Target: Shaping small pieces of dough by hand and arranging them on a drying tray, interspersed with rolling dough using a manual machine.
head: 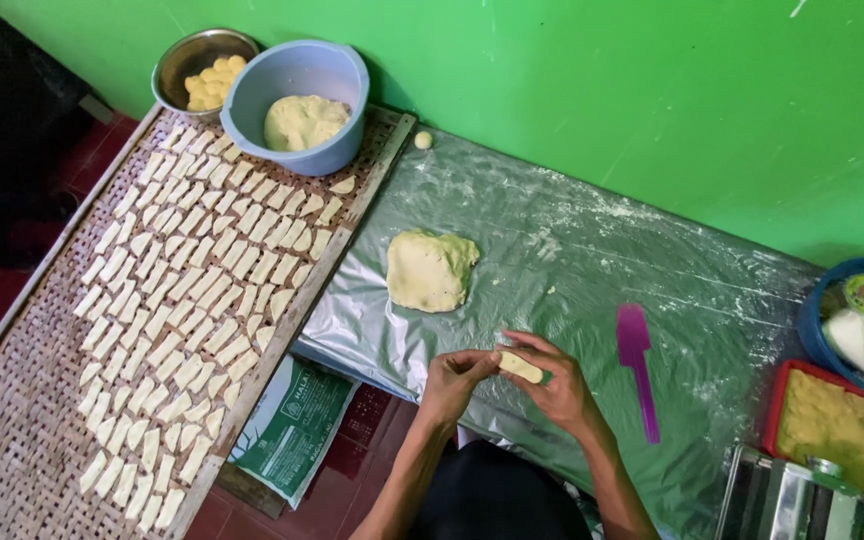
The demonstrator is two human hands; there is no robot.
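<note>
A wide woven bamboo tray (22, 440) fills the left of the frame, covered in neat diagonal rows of small pale dough strips (187, 300). At its upper end sit a round steel bowl of yellow dough balls (187, 62) and, just beside it, a light blue plastic bowl (337, 75) holding a lump of pale dough. A green printed sack (292, 425) lies under the tray's lower right edge.

Right of the tray, a floury sheet of clear plastic (572, 230) covers the work surface. A flattened cream dough slab (430, 270) lies on it near the centre (a tiny dough ball rests higher up by the green wall). Low in the centre, the person's left hand (454, 385) and right hand (557, 390) meet, fingers curled, pinching a small pale dough piece (520, 366) between them just above the sheet. Further right lies a purple plastic scraper (636, 360). At the far right edge are a blue basin (812, 320), a red tray of yellow dough (837, 425), and a metal machine (812, 505) in the lower corner.
</note>
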